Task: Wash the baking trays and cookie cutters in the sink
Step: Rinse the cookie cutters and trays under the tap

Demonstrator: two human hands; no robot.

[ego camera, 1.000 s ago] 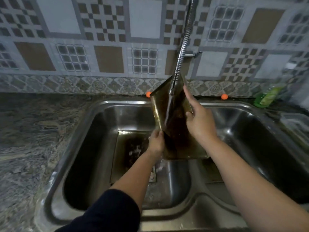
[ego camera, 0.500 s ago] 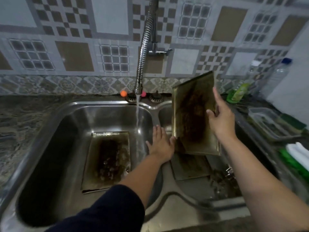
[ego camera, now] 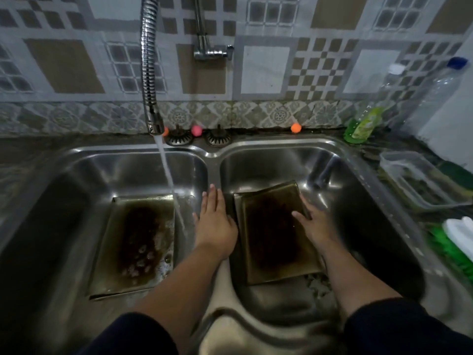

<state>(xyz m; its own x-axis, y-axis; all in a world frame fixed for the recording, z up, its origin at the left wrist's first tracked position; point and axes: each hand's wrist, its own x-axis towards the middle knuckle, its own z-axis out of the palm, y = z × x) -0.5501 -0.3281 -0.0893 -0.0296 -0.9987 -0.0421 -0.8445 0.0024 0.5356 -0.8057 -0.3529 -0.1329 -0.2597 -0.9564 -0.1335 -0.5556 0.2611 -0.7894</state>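
A double steel sink [ego camera: 212, 155] fills the view. One stained baking tray [ego camera: 133, 242] lies flat in the left basin, with water from the flexible faucet [ego camera: 149, 73] running onto its far right corner. A second stained tray [ego camera: 273, 234] lies in the right basin on top of another tray whose edge [ego camera: 236, 208] shows at its left. My right hand [ego camera: 316, 224] holds the upper tray's right edge, thumb on its face. My left hand [ego camera: 213, 221] rests flat with straight fingers on the divider between the basins. Small dark pieces [ego camera: 317, 285], perhaps cookie cutters, lie under the tray's near end.
Two drain strainers [ego camera: 179, 138] sit on the sink's back rim among small orange and pink balls. A green dish soap bottle [ego camera: 362, 126] and clear bottles [ego camera: 435, 93] stand at back right. A clear plastic container [ego camera: 419, 180] and a green-and-white brush [ego camera: 458, 237] lie on the right counter.
The tray that I held upright under the faucet has moved right and been laid down flat in the right basin. My left hand has let go and rests on the divider.
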